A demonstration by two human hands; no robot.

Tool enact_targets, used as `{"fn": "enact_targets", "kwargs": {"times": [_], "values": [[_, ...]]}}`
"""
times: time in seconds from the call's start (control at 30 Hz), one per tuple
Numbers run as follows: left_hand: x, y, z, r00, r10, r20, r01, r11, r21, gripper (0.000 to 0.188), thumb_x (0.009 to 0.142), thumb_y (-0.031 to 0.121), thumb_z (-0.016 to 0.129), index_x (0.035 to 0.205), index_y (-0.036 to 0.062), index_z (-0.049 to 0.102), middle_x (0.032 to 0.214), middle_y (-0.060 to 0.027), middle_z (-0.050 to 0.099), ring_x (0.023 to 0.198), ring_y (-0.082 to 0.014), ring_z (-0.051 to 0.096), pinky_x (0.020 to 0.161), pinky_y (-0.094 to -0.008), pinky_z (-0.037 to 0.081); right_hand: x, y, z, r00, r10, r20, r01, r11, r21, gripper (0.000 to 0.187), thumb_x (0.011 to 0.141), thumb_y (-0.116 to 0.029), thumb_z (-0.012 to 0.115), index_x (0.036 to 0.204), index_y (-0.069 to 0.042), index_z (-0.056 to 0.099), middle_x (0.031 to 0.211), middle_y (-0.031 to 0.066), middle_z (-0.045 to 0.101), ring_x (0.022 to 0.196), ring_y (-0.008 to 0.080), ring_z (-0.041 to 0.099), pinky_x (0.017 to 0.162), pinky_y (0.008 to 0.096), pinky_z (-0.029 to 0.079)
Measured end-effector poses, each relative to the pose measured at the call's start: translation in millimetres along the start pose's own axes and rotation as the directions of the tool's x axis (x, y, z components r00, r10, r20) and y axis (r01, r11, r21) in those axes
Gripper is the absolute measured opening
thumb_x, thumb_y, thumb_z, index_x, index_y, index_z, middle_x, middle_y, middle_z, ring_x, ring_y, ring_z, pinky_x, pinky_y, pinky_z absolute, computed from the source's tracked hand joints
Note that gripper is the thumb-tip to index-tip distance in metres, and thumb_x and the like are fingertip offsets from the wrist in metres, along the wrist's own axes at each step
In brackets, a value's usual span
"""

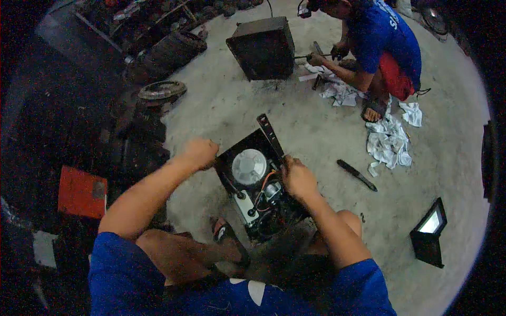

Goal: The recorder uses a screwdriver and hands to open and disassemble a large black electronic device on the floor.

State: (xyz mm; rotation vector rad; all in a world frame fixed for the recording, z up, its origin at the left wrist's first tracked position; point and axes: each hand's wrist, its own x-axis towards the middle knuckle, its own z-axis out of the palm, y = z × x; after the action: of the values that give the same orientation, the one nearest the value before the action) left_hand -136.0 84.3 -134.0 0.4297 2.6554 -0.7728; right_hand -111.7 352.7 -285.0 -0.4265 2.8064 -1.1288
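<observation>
Between my knees stands an open black appliance unit (226,163) with a round grey cover (249,166), a long white part, coloured wires and a small silvery cylinder (272,190) inside. My right hand (300,180) is closed round the lower end of a black slotted metal bar (269,132), which slants up past the unit's far right edge. My left hand (201,153), fingers curled, is at the unit's left corner. What it grips there, if anything, is hidden. The unit's near end is in shadow.
A dark knife-like tool (357,175) lies to the right, beyond it a lit lamp (431,225). Ahead, a co-worker (387,47) squats by a dark box (263,50), holding a rod, with white rags (389,142) nearby. Left are an orange-red panel (81,192) and a ring-shaped part (162,90).
</observation>
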Motion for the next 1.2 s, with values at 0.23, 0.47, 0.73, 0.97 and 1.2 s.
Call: {"fn": "enact_targets", "kwargs": {"times": [0.23,0.47,0.73,0.97,1.2], "values": [[-13,-10,-58,0.959,0.239,0.153,-0.247,0.968,0.038,0.023,0.081,0.019,0.056,0.103,0.0201,0.064,0.087,-0.0097,0.067,0.076,-0.0302,0.067,0.063,-0.0413,0.054,-4,-2,-13,0.995,0.076,0.056,-0.079,0.996,0.038,0.034,0.092,-0.026,0.048,0.117,-0.004,0.052,0.105,0.0225,0.060,0.091,0.0416,0.060,0.076,0.0490,0.049],[-4,-6,-40,0.950,0.144,0.279,-0.145,0.989,-0.016,0.023,0.085,0.024,0.051,0.093,0.0132,0.069,0.091,-0.0117,0.068,0.085,-0.0322,0.065,0.075,-0.0441,0.050,0,-9,-21,0.998,0.044,0.050,-0.043,0.999,-0.004,0.036,0.092,-0.028,0.047,0.119,-0.006,0.052,0.108,0.0194,0.060,0.093,0.0401,0.060,0.078,0.0473,0.049],[-40,8,-26,0.968,0.041,0.246,-0.044,0.999,0.006,0.028,0.089,0.027,0.048,0.109,0.0240,0.067,0.090,-0.0148,0.068,0.082,-0.0330,0.066,0.072,-0.0441,0.054,1,-7,-10,0.994,0.073,0.079,-0.073,0.997,-0.001,0.037,0.091,-0.029,0.048,0.120,-0.007,0.052,0.107,0.0208,0.060,0.093,0.0394,0.061,0.078,0.0477,0.050],[-50,1,-73,0.961,0.025,0.277,-0.031,0.999,0.016,0.023,0.086,0.023,0.049,0.090,0.0130,0.069,0.082,-0.0142,0.068,0.078,-0.0327,0.066,0.067,-0.0440,0.053,0,1,-10,0.994,0.077,0.074,-0.079,0.997,0.024,0.037,0.091,-0.030,0.048,0.120,-0.007,0.052,0.108,0.0212,0.060,0.094,0.0388,0.061,0.079,0.0473,0.049],[-77,5,-55,0.970,-0.087,0.225,0.101,0.994,-0.048,0.028,0.085,0.034,0.053,0.090,0.0116,0.069,0.081,-0.0143,0.068,0.076,-0.0345,0.066,0.067,-0.0451,0.053,3,-14,-11,0.977,0.099,0.187,-0.108,0.993,0.039,0.034,0.090,-0.027,0.045,0.113,-0.003,0.053,0.108,0.0210,0.060,0.099,0.0394,0.059,0.080,0.0498,0.048]]}}
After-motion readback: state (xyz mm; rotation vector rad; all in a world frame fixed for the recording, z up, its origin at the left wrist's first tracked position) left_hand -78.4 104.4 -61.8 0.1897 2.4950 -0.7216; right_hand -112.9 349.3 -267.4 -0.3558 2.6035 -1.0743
